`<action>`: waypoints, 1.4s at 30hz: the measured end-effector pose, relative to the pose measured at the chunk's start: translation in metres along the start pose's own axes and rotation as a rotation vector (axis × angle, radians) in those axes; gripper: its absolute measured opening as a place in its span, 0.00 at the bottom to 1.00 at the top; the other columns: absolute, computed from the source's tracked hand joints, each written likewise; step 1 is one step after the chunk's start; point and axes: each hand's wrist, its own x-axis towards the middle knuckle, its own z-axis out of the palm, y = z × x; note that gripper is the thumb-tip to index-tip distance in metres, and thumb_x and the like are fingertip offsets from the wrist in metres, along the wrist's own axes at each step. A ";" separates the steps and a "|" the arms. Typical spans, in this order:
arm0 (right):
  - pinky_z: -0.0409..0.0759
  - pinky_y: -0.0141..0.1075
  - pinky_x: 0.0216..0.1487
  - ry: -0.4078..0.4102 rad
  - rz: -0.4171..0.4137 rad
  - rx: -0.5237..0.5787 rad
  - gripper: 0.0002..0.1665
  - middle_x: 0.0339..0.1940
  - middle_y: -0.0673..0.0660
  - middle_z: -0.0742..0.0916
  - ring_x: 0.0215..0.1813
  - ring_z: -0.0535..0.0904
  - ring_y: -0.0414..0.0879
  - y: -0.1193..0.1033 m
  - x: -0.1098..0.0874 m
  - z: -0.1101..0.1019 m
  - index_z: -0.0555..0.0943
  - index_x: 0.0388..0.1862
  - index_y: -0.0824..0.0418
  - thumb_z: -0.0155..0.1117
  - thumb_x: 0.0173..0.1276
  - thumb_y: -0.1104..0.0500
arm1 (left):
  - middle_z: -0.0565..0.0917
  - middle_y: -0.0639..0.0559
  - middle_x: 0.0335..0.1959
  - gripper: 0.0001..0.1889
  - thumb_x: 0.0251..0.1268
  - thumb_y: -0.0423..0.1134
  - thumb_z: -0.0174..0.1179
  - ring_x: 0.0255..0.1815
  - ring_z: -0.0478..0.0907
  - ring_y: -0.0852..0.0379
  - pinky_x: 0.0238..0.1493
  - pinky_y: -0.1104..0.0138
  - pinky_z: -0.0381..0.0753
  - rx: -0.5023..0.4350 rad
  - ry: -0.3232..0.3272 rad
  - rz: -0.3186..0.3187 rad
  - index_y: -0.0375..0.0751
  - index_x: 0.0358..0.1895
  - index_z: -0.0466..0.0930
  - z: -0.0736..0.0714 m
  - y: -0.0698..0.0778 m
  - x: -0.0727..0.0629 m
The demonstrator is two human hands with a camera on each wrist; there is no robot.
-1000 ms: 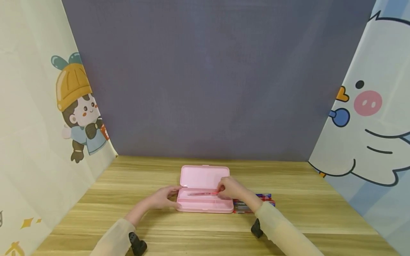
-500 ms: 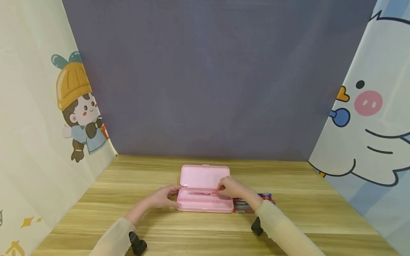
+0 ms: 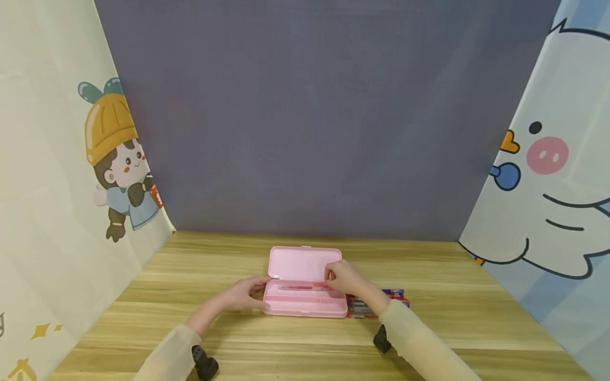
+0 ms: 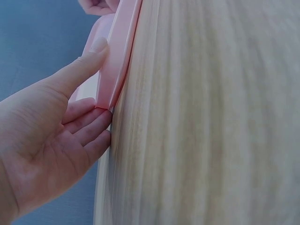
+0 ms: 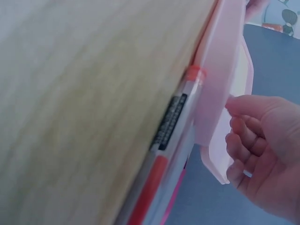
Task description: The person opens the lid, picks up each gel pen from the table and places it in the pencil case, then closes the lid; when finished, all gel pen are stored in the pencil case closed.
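Note:
A pink pencil case (image 3: 305, 311) lies on the table with its lid (image 3: 302, 263) raised at the back. Around its left end my left hand (image 3: 240, 294) holds it; in the left wrist view the thumb rests on one wall and the fingertips touch the end. A pen (image 3: 297, 288) with a red end lies lengthwise in the rear compartment. Just above that red end is my right hand (image 3: 344, 278), its fingers loosely curled. Nothing shows between thumb and fingers in the right wrist view, though the head view partly hides the fingertips.
Several pens (image 3: 364, 308) with red and blue parts lie side by side against the right of the case, partly under the right forearm. One pen with a red end (image 5: 195, 73) shows close up in the right wrist view. A grey panel (image 3: 305, 132) stands behind the wooden table (image 3: 286, 349).
My right hand has lifted slightly, so more of the pen's red end shows and the pen lies in the rear compartment. The left hand stays on the case.

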 end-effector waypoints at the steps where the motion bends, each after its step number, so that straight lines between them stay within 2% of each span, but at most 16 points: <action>1: 0.69 0.26 0.23 0.009 -0.004 0.018 0.07 0.18 0.45 0.77 0.22 0.68 0.35 0.001 -0.001 -0.001 0.79 0.24 0.55 0.70 0.57 0.59 | 0.67 0.29 0.64 0.41 0.51 0.43 0.70 0.65 0.66 0.36 0.67 0.49 0.66 0.000 0.000 0.001 0.27 0.66 0.62 0.000 0.000 0.000; 6: 0.74 0.26 0.29 0.037 -0.050 0.137 0.03 0.23 0.48 0.81 0.27 0.72 0.35 0.010 -0.005 -0.004 0.82 0.30 0.60 0.68 0.58 0.62 | 0.67 0.29 0.65 0.40 0.52 0.43 0.70 0.65 0.66 0.35 0.66 0.48 0.65 0.002 0.002 0.000 0.27 0.66 0.62 0.001 0.001 -0.001; 10: 0.80 0.29 0.35 0.046 -0.078 0.211 0.08 0.30 0.53 0.86 0.33 0.79 0.40 0.017 -0.011 -0.009 0.83 0.37 0.65 0.66 0.60 0.62 | 0.67 0.29 0.64 0.40 0.52 0.42 0.70 0.65 0.66 0.35 0.66 0.48 0.65 0.002 -0.005 0.019 0.26 0.65 0.62 0.002 0.001 -0.002; 17: 0.83 0.43 0.45 0.091 -0.032 0.255 0.12 0.38 0.56 0.88 0.41 0.83 0.47 0.029 -0.024 -0.021 0.83 0.42 0.65 0.65 0.63 0.59 | 0.68 0.30 0.64 0.40 0.52 0.41 0.70 0.65 0.66 0.35 0.67 0.47 0.65 -0.005 -0.011 0.035 0.27 0.66 0.62 0.002 0.001 -0.003; 22: 0.83 0.46 0.44 0.132 -0.049 0.226 0.13 0.37 0.57 0.88 0.40 0.83 0.49 0.041 -0.035 -0.030 0.83 0.41 0.66 0.66 0.62 0.59 | 0.68 0.30 0.64 0.39 0.52 0.41 0.70 0.65 0.66 0.35 0.66 0.48 0.65 -0.002 -0.007 0.029 0.28 0.65 0.63 0.000 0.001 -0.003; 27: 0.83 0.48 0.43 0.155 -0.048 0.205 0.09 0.36 0.59 0.88 0.39 0.83 0.50 0.052 -0.046 -0.039 0.83 0.39 0.66 0.66 0.61 0.63 | 0.68 0.30 0.65 0.39 0.52 0.42 0.70 0.66 0.65 0.35 0.67 0.48 0.65 -0.012 -0.013 0.025 0.28 0.66 0.63 0.000 0.000 -0.003; 35: 0.84 0.44 0.38 0.185 -0.082 0.196 0.07 0.35 0.61 0.88 0.37 0.83 0.45 0.076 -0.065 -0.048 0.83 0.38 0.66 0.64 0.62 0.64 | 0.68 0.30 0.64 0.40 0.52 0.43 0.70 0.65 0.66 0.35 0.66 0.48 0.66 0.005 -0.010 0.022 0.29 0.66 0.63 0.000 -0.001 -0.003; 38: 0.83 0.42 0.36 0.188 -0.100 0.214 0.09 0.35 0.60 0.87 0.37 0.83 0.43 0.082 -0.075 -0.053 0.83 0.39 0.66 0.63 0.64 0.62 | 0.69 0.31 0.64 0.40 0.52 0.43 0.70 0.65 0.66 0.35 0.66 0.48 0.66 0.001 -0.010 0.021 0.30 0.66 0.63 0.000 0.000 -0.003; 42: 0.83 0.43 0.38 0.140 -0.059 0.219 0.13 0.37 0.62 0.87 0.38 0.83 0.44 0.084 -0.087 -0.061 0.83 0.41 0.67 0.60 0.67 0.58 | 0.69 0.31 0.64 0.39 0.52 0.43 0.70 0.65 0.66 0.35 0.66 0.48 0.66 0.009 -0.012 0.018 0.30 0.66 0.63 -0.001 0.001 -0.003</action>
